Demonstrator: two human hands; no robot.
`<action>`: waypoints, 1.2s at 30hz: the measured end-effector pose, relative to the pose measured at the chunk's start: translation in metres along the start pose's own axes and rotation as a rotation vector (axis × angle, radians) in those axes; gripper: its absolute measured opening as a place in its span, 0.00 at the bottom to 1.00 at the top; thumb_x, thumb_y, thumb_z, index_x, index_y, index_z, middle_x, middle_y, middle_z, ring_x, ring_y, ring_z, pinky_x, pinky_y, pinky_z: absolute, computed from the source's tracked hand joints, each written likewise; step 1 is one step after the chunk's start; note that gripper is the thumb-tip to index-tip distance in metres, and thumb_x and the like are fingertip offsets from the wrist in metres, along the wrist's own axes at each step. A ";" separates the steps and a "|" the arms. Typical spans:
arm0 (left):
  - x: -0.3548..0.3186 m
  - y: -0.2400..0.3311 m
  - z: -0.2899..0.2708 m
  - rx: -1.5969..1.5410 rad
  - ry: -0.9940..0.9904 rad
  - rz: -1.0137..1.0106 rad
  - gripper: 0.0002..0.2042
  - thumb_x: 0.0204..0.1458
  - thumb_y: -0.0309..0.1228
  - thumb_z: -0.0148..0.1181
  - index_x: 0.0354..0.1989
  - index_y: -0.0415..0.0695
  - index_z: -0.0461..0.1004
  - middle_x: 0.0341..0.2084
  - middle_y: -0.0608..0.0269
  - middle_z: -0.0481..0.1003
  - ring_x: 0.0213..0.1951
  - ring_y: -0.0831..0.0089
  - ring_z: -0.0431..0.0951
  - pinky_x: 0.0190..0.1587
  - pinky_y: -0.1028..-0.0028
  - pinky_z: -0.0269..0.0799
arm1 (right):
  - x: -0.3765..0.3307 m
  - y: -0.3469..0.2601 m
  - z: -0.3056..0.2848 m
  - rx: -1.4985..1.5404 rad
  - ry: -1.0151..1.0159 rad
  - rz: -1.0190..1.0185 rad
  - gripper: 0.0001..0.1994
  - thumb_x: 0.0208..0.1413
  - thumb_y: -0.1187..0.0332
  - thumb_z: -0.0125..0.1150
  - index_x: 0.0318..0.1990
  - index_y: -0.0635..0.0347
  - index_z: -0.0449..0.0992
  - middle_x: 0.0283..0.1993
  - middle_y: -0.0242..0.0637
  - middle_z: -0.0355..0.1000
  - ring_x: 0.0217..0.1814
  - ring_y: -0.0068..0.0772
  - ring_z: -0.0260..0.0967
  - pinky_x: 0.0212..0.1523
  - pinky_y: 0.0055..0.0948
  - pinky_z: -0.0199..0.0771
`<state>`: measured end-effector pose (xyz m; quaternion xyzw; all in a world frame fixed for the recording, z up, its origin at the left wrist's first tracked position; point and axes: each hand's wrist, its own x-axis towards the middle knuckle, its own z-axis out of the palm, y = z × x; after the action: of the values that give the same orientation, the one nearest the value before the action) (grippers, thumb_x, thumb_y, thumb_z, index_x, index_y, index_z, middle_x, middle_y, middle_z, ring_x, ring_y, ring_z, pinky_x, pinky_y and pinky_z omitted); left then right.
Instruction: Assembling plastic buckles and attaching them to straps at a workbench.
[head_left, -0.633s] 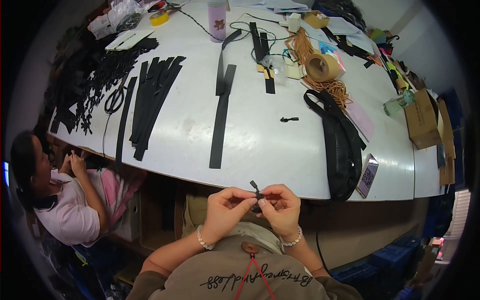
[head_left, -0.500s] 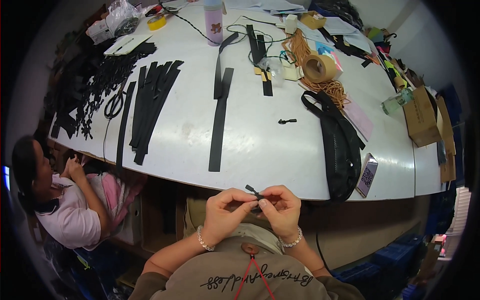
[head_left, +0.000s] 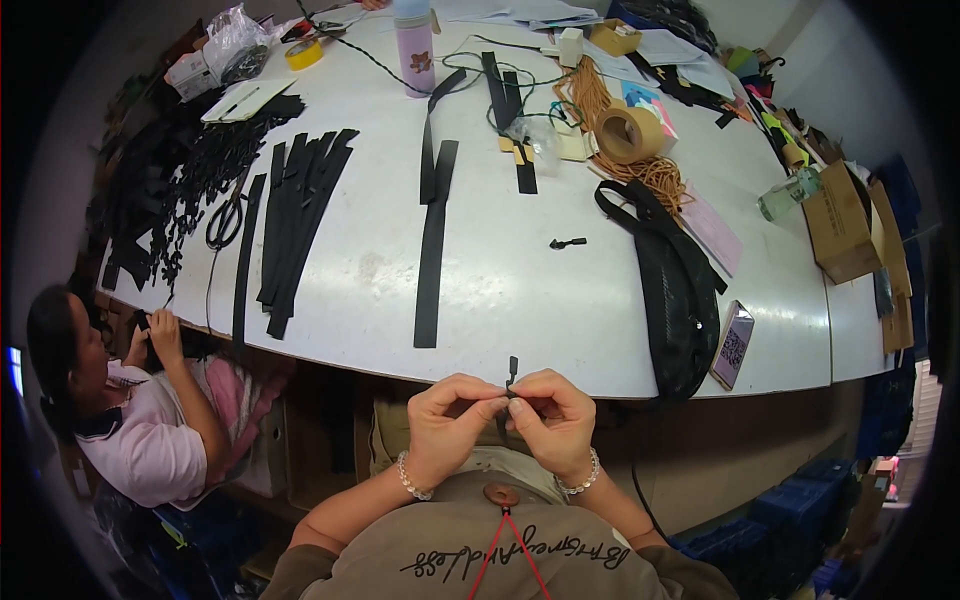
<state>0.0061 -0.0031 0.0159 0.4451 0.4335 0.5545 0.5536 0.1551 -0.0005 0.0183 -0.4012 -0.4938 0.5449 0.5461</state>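
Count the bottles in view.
2: a lilac bottle standing at the far side of the white table, and a clear greenish bottle at the right, next to a cardboard box. More could be hidden behind other things.

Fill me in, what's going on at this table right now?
A person's left hand and right hand pinch a small black part between the fingertips, by the near edge of the table. A similar-looking black piece lies on the table beyond the hands. Black strips lie to the left; a black bag and a phone lie to the right. Another person is at the far left.
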 end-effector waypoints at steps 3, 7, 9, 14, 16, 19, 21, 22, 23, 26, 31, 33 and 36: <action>0.000 0.000 0.000 -0.041 -0.001 -0.037 0.04 0.48 0.16 0.63 0.32 0.35 0.77 0.30 0.59 0.78 0.33 0.77 0.77 0.38 0.79 0.74 | 0.000 0.000 -0.002 -0.043 -0.017 -0.053 0.07 0.52 0.86 0.56 0.38 0.70 0.72 0.37 0.40 0.70 0.31 0.20 0.70 0.30 0.17 0.72; 0.000 -0.002 -0.003 -0.105 -0.052 -0.073 0.05 0.51 0.17 0.61 0.36 0.35 0.77 0.32 0.60 0.78 0.35 0.78 0.77 0.39 0.80 0.74 | -0.001 -0.002 -0.003 -0.165 -0.024 -0.111 0.07 0.51 0.85 0.57 0.38 0.70 0.72 0.35 0.38 0.72 0.31 0.20 0.71 0.30 0.17 0.73; 0.000 -0.001 -0.004 -0.132 -0.067 -0.100 0.05 0.51 0.17 0.60 0.36 0.35 0.77 0.33 0.60 0.78 0.36 0.78 0.77 0.40 0.80 0.74 | -0.004 -0.007 0.000 -0.148 0.008 -0.071 0.06 0.51 0.84 0.58 0.37 0.69 0.73 0.34 0.36 0.73 0.32 0.20 0.72 0.31 0.17 0.73; -0.001 -0.003 -0.004 -0.153 -0.100 -0.119 0.05 0.52 0.16 0.59 0.36 0.35 0.76 0.35 0.58 0.79 0.37 0.77 0.77 0.42 0.78 0.75 | -0.007 -0.012 0.009 0.053 0.104 0.051 0.05 0.52 0.85 0.56 0.37 0.70 0.70 0.31 0.39 0.72 0.26 0.20 0.72 0.27 0.18 0.73; 0.000 -0.002 -0.004 -0.150 -0.106 -0.104 0.05 0.52 0.16 0.59 0.36 0.35 0.76 0.35 0.58 0.78 0.38 0.77 0.77 0.43 0.78 0.75 | -0.008 -0.009 0.008 0.083 0.102 0.034 0.06 0.52 0.85 0.56 0.37 0.70 0.71 0.32 0.38 0.72 0.28 0.20 0.72 0.28 0.18 0.74; 0.001 -0.002 -0.003 -0.165 -0.117 -0.106 0.05 0.52 0.16 0.59 0.36 0.35 0.76 0.35 0.58 0.78 0.38 0.77 0.77 0.43 0.78 0.75 | -0.009 -0.006 0.008 0.113 0.103 0.007 0.07 0.52 0.86 0.56 0.38 0.70 0.71 0.33 0.38 0.71 0.29 0.20 0.72 0.29 0.18 0.75; 0.001 -0.002 -0.003 -0.158 -0.118 -0.105 0.05 0.52 0.15 0.59 0.35 0.35 0.76 0.35 0.58 0.78 0.38 0.77 0.77 0.43 0.78 0.75 | -0.009 -0.005 0.009 0.112 0.107 -0.002 0.07 0.52 0.86 0.56 0.38 0.70 0.71 0.33 0.38 0.71 0.29 0.20 0.72 0.29 0.19 0.75; 0.001 -0.002 -0.003 -0.152 -0.118 -0.102 0.05 0.51 0.15 0.59 0.35 0.35 0.76 0.35 0.58 0.78 0.38 0.77 0.77 0.43 0.78 0.75 | -0.009 -0.005 0.010 0.104 0.117 0.000 0.06 0.53 0.86 0.55 0.37 0.70 0.70 0.32 0.39 0.72 0.28 0.21 0.72 0.29 0.18 0.74; 0.001 -0.002 -0.003 -0.152 -0.115 -0.102 0.05 0.51 0.15 0.59 0.35 0.35 0.76 0.35 0.58 0.78 0.38 0.77 0.77 0.43 0.78 0.75 | -0.009 -0.005 0.010 0.096 0.127 0.003 0.05 0.53 0.85 0.54 0.37 0.71 0.70 0.31 0.39 0.72 0.26 0.21 0.71 0.28 0.18 0.74; 0.004 -0.003 -0.004 -0.146 -0.116 -0.052 0.05 0.52 0.16 0.59 0.36 0.34 0.74 0.34 0.58 0.78 0.36 0.77 0.77 0.41 0.78 0.76 | -0.005 -0.008 0.006 0.028 0.102 0.109 0.08 0.51 0.82 0.60 0.38 0.69 0.70 0.34 0.38 0.72 0.28 0.21 0.71 0.29 0.19 0.73; 0.008 0.001 -0.009 -0.287 0.011 -0.179 0.04 0.53 0.18 0.59 0.37 0.35 0.72 0.32 0.58 0.77 0.33 0.78 0.77 0.37 0.79 0.77 | 0.003 -0.009 0.001 -0.382 0.000 -0.289 0.14 0.44 0.74 0.71 0.38 0.64 0.73 0.35 0.37 0.71 0.32 0.27 0.71 0.31 0.24 0.72; 0.008 0.004 -0.011 -0.293 -0.013 -0.170 0.05 0.54 0.18 0.58 0.39 0.35 0.73 0.32 0.60 0.76 0.33 0.79 0.77 0.37 0.80 0.77 | 0.000 -0.008 0.001 -0.624 -0.102 -0.396 0.13 0.42 0.75 0.71 0.36 0.63 0.75 0.34 0.37 0.70 0.30 0.30 0.69 0.30 0.24 0.71; 0.007 0.003 -0.012 -0.256 -0.042 -0.179 0.08 0.55 0.20 0.57 0.43 0.35 0.72 0.32 0.61 0.76 0.32 0.79 0.76 0.36 0.80 0.76 | -0.002 -0.005 -0.002 -0.449 -0.045 -0.308 0.08 0.44 0.81 0.66 0.33 0.66 0.76 0.34 0.37 0.72 0.29 0.25 0.69 0.28 0.20 0.68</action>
<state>-0.0066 0.0037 0.0161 0.3420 0.3854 0.5442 0.6620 0.1584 -0.0031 0.0222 -0.4203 -0.6694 0.3411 0.5088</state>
